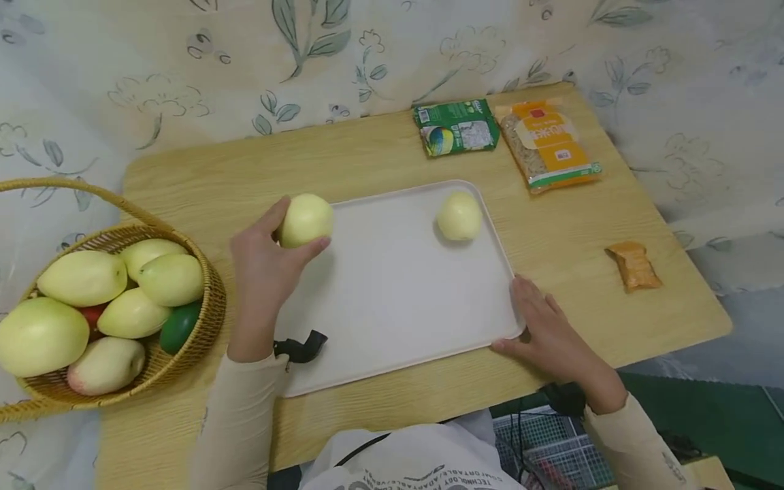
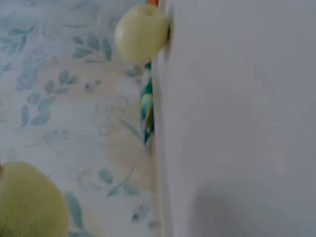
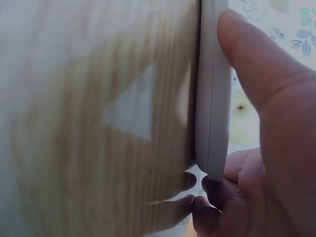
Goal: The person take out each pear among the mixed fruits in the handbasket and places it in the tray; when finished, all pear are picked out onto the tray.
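Observation:
My left hand [image 1: 289,237] grips a pale yellow round fruit [image 1: 306,218] just above the left rim of a white tray [image 1: 392,299]; the same fruit shows at the lower left of the left wrist view [image 2: 28,203]. A second pale yellow fruit [image 1: 459,216] [image 2: 142,30] lies on the tray near its far right corner. My right hand [image 1: 528,325] pinches the tray's near right corner. In the right wrist view its thumb [image 3: 252,64] lies on the rim [image 3: 213,98] and curled fingers [image 3: 210,195] sit under it.
A wicker basket [image 1: 212,289] of several green-yellow fruits stands at the left, off the wooden table [image 1: 367,153]. A green packet [image 1: 456,127] and an orange packet [image 1: 548,144] lie at the back right, with a small orange snack [image 1: 633,265] at right. Flowered cloth surrounds the table.

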A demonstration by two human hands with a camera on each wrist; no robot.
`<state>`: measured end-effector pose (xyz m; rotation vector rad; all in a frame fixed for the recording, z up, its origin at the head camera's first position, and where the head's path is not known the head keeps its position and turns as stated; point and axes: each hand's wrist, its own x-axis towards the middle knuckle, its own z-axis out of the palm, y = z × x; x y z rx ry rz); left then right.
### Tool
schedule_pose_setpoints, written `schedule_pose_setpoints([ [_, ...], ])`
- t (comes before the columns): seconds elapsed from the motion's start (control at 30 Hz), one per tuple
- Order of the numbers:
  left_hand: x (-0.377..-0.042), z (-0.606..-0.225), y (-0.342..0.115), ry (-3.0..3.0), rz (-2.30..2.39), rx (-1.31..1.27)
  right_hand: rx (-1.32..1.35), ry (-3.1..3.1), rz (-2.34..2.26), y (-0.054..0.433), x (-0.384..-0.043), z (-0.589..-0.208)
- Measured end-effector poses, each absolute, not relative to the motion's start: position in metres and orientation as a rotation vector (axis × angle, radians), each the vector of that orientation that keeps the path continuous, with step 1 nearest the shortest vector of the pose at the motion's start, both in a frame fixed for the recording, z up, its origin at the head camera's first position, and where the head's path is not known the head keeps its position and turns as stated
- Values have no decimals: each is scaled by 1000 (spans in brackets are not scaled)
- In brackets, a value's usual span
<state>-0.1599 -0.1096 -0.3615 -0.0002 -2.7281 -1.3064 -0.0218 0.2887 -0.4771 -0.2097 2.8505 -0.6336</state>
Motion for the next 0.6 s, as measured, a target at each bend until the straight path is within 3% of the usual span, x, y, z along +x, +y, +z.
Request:
schedule_pose_setpoints([
  [0.6,-186,-395,-51,-2776,-1518,-74,-171,2834,-684,297,-27,-486],
])
